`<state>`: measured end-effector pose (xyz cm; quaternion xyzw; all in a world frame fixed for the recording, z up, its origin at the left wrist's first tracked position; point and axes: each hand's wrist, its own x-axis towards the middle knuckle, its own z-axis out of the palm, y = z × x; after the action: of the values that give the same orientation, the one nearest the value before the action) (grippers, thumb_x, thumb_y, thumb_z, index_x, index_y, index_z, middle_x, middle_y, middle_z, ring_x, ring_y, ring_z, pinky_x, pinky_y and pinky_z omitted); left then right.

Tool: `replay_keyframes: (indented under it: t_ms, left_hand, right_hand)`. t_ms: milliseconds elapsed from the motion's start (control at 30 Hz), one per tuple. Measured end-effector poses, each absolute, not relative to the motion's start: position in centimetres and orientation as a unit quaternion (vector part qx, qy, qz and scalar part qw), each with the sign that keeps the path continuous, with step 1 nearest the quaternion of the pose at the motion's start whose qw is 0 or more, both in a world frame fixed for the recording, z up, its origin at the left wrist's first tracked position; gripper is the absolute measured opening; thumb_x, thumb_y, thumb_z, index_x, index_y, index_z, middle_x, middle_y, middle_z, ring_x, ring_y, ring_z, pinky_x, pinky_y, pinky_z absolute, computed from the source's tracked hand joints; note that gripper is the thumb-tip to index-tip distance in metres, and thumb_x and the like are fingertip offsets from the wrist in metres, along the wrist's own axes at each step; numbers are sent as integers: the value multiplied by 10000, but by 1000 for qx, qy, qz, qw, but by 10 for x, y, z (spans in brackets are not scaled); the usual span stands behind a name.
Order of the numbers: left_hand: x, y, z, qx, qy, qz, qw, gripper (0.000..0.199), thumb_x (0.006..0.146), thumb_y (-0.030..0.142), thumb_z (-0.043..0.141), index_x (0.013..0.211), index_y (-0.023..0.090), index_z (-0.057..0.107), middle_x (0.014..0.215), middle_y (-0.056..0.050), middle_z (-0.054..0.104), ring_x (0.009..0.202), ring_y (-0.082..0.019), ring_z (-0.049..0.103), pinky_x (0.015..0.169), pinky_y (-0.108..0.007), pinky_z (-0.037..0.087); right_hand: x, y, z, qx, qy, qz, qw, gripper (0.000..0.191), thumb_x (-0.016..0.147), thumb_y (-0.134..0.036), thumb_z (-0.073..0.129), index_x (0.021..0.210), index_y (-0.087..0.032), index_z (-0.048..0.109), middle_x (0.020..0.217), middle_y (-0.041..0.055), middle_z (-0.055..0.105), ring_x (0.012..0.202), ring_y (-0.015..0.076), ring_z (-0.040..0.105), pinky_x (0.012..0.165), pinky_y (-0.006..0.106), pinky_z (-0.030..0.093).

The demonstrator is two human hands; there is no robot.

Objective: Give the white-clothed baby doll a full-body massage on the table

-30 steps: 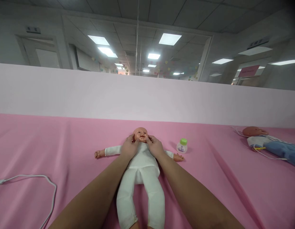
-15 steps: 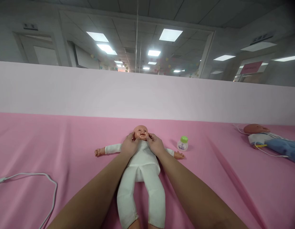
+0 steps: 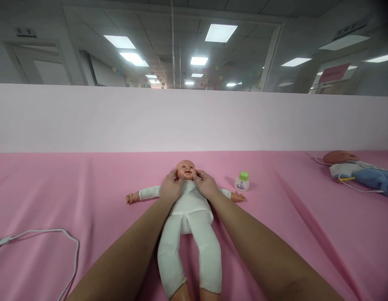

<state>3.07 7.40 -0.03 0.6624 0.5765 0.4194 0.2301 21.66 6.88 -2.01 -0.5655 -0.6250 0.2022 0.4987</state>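
Note:
A baby doll [image 3: 190, 200] with a white cloth body lies on its back on the pink sheet, arms spread and legs toward me. My left hand [image 3: 172, 186] cups one side of its head, the thumb by the cheek and the fingers beside the ear. On the other side, my right hand [image 3: 206, 184] holds the head the same way, thumb at the jaw. The fingertips of both hands are partly hidden beside the head. Just beyond the doll's hand on the right stands a small clear bottle [image 3: 242, 182] with a green cap.
A second doll [image 3: 366, 173] in blue and white lies at the far right, with a thin white tube on it. At the left, a white cable [image 3: 56, 230] curves over the pink sheet [image 3: 109, 234]. Behind runs a low white wall [image 3: 181, 121] below glass.
The camera view has tilted and shifted slightly. Both hands stay at the doll's head, with no clear movement over it.

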Motion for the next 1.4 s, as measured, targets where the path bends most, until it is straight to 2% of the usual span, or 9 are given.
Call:
replay_keyframes:
  t_ms: [200,367,600,1067,1233,1400]
  left_hand:
    - [31,71,2,667,574,417,227,611,944,487,588,1466,174,525,1373,-149,653,1153,-287,649,960,-375,475]
    - [30,74,-3,677,560,431,205,601,959,463,574,1470,151,522,1404,-162,630,1206,-286,626,1011,-374,457]
    - [29,78,-7,683,553,437,191,576,983,464,532,1451,128,533,1404,-182,624,1249,-288,606,1045,-384,444]
    - [22,82,-11,678,557,433,206,571,988,467,502,1459,147,522,1451,-176,596,1269,-271,611,1061,-360,430]
    - [20,80,-11,681,554,433,205,589,986,485,485,1452,128,530,1437,-175,607,1266,-278,610,1052,-368,441]
    - [17,81,-13,685,553,426,208,592,986,464,488,1476,132,504,1479,-168,575,1277,-275,606,1077,-369,431]
  right_hand:
    - [214,64,-16,-569,-621,205,499,455,918,-514,654,1297,-262,680,1276,49,724,1167,243,677,1005,364,514]
    - [213,65,-15,-566,-618,202,506,420,967,-537,581,1254,-259,709,1245,49,740,1153,235,685,1018,362,507]
    - [212,66,-17,-557,-618,213,513,493,970,-629,539,1264,-269,705,1236,45,744,1147,241,690,1005,363,519]
    - [208,77,-28,-536,-629,199,527,470,967,-560,543,1270,-236,698,1227,63,746,1130,244,701,1019,368,520]
    - [206,74,-27,-539,-629,199,523,498,968,-599,517,1278,-254,699,1231,61,745,1133,254,699,1019,373,516]
    - [203,74,-30,-547,-625,193,522,491,970,-561,520,1323,-258,677,1265,62,731,1149,259,695,1017,381,517]
